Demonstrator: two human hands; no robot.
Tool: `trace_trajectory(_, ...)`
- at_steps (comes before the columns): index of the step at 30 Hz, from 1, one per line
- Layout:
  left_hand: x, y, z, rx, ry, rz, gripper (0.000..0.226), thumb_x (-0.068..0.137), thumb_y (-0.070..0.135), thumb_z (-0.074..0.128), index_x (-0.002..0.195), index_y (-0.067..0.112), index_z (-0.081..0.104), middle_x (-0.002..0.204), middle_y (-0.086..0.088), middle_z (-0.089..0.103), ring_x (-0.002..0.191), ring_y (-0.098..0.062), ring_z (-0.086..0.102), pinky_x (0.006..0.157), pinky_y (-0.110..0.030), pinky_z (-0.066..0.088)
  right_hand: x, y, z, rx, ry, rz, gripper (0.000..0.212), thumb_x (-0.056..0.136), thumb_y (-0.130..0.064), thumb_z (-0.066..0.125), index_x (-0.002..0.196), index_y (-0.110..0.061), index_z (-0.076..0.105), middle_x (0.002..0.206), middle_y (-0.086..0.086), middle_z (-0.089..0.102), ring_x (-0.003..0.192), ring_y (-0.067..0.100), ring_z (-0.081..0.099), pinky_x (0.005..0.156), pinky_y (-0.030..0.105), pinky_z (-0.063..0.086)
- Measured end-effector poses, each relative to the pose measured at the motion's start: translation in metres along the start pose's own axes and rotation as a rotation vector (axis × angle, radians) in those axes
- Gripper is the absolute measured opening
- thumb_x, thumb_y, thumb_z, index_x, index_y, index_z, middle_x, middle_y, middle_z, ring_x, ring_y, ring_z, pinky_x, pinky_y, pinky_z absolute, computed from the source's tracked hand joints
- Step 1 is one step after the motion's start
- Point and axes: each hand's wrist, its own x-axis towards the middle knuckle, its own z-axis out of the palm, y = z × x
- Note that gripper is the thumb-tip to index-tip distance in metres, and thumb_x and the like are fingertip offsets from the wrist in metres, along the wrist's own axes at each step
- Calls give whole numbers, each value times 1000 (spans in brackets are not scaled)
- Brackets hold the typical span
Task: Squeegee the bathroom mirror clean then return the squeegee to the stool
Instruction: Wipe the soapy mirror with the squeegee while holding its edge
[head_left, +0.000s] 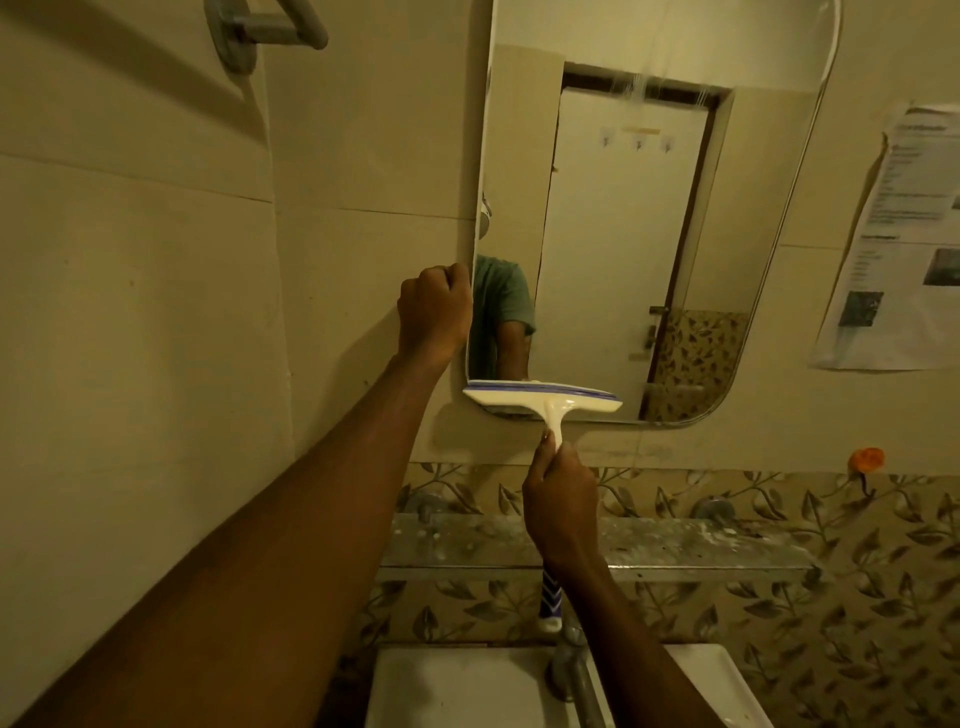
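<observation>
Two hands busy: right hand grips the squeegee by its handle, blade on the mirror at 7 o'clock, left hand fisted at 9 o'clock; probably light, stiff plastic, slippery wet.

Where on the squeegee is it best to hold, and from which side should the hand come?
Grip the squeegee by its handle, from below: the blade lies across the bottom of the mirror and the handle hangs down, where the right hand holds it.
</observation>
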Motion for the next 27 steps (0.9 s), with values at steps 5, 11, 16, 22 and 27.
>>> trace_trajectory(5,0,2,0,9,9,-17,45,96,28,33,55,18,48,60,-11,57,63,-31,64,66,-49,58,-5,3,1,11,-16,27,37,103,-33,36,83,-11,58,61,-1,56,49,10,53,44,20,34)
trace_trajectory(11,-1,4,-1,2,-11,-33,44,94,33,30,61,14,53,64,-12,59,67,-33,65,68,-49,58,-28,22,-3,-52,-127,94,40,104,-31,34,83,-10,59,62,-2,56,50,8,52,44,18,32)
trace_trajectory(16,-1,3,-1,-3,-10,-37,43,98,29,33,65,11,56,67,-14,60,66,-32,66,66,-50,58,-16,7,-8,11,-4,49,39,103,-33,34,82,-11,58,59,-2,56,48,9,52,43,19,31)
trace_trajectory(22,-2,5,-1,13,9,-44,45,99,31,33,75,6,62,70,-15,64,67,-29,66,68,-48,59,-2,-12,-6,-21,5,-10,33,104,-29,35,81,-13,53,57,-5,51,44,5,46,36,16,32)
trace_trajectory(27,-3,6,-2,30,0,-33,44,99,29,33,72,7,61,66,-11,60,67,-29,65,69,-47,58,-19,4,-1,-40,-83,63,36,103,-35,35,92,-10,60,69,-5,58,55,1,53,45,13,31)
